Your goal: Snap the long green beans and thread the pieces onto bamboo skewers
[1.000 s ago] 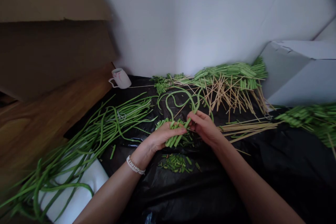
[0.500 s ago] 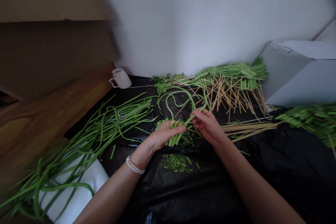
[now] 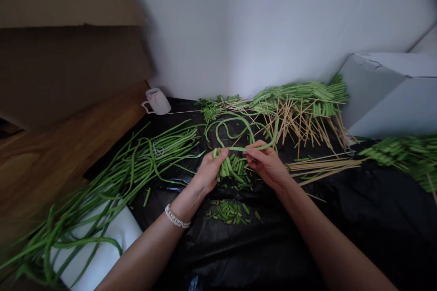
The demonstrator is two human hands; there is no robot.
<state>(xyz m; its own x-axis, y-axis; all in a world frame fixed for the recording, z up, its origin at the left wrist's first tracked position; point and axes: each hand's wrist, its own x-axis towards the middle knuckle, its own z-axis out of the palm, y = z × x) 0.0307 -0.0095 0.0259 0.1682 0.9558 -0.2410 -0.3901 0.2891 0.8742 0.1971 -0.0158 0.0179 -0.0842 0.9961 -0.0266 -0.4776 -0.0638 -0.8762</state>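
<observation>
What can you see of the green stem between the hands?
The green stem is slim, smooth-looking and flexible. The left hand and right hand pinch it, a nearly level stretch between them. Past the right hand it curves away; its far end is hard to trace.

On the plastic sheet (image 3: 273, 254), cut stems (image 3: 237, 163) sit between the 2 hands (image 3: 268, 163), scraps (image 3: 228, 213) lie nearer the person, and loose skewers (image 3: 324, 167) lie to the right. Long stems (image 3: 136, 159) spread across the left side, with a mug (image 3: 159, 102) behind them near the wall (image 3: 239, 32). Of 2 larger piles of skewered stems, the back pile (image 3: 300, 93) lies along the wall, left of a box (image 3: 392, 100), and the right-hand pile (image 3: 406, 152) lies before that box.
</observation>
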